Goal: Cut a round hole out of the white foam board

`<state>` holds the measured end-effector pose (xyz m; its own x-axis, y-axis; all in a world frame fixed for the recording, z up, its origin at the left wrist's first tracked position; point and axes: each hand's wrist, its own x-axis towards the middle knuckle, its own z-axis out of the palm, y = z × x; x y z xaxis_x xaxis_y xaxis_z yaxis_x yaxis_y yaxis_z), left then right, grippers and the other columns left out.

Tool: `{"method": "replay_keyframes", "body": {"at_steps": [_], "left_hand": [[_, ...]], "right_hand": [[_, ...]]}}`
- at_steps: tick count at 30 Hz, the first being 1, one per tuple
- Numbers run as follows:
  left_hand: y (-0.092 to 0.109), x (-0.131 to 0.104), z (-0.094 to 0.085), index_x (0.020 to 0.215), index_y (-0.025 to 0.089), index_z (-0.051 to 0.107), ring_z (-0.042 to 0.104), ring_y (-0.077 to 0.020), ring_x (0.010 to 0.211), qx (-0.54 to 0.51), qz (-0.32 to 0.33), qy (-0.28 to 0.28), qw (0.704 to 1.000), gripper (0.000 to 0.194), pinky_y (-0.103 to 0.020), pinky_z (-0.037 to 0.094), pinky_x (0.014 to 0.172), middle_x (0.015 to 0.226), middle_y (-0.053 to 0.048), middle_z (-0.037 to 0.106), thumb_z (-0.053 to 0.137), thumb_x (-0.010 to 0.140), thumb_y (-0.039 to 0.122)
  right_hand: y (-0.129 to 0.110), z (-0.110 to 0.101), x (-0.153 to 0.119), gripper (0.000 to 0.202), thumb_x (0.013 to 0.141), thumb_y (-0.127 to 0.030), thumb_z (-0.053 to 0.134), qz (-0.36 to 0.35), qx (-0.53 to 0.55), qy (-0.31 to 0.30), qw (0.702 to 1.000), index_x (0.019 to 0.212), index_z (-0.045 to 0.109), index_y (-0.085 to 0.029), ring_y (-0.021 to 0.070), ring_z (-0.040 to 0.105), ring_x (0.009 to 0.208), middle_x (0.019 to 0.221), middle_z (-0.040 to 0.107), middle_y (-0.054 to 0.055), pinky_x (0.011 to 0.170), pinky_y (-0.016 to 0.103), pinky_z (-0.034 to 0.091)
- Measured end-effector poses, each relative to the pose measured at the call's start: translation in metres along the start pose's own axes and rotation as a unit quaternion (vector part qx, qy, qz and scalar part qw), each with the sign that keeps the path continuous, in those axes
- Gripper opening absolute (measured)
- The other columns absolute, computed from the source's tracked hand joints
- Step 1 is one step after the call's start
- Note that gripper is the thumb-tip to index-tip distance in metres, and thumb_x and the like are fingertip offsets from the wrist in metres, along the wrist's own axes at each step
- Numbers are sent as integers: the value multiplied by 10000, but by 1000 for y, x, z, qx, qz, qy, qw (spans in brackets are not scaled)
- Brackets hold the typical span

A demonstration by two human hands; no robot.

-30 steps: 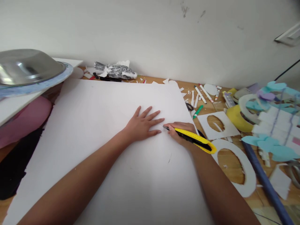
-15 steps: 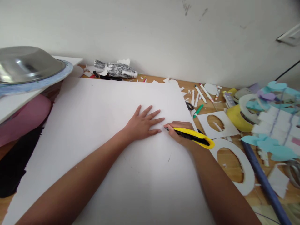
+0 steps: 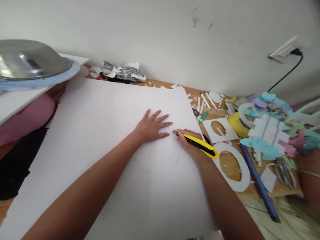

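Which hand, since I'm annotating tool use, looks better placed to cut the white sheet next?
Probably the right hand: it grips the yellow cutter with its blade over the white sheet. The left hand lies spread on the sheet with no tool, so it seems better suited to steadying.

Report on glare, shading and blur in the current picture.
Head view: pale glare on the upturned, shiny silver metal bowl; head view: the large white sheet shades to grey nearer the camera; head view: pink paper cutouts at far right look soft, while the yellow-and-black plastic utility knife reads crisper.
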<state>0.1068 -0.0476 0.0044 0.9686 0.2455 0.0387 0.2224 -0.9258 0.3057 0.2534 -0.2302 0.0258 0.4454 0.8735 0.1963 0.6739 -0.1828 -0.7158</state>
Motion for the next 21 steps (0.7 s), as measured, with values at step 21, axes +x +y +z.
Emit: {"method": "replay_keyframes", "body": {"at_steps": [21], "left_hand": [[2, 1, 1, 1512, 461, 367, 110, -272, 1550, -18, -16, -4, 1000, 591, -626, -19, 1217, 1640, 104, 234, 297, 963, 669]], "right_hand": [[-2, 5, -18, 231, 926, -329, 587, -35, -70, 86, 993, 970, 784, -216, 201, 735, 698, 774, 766, 43, 762, 321, 628]]}}
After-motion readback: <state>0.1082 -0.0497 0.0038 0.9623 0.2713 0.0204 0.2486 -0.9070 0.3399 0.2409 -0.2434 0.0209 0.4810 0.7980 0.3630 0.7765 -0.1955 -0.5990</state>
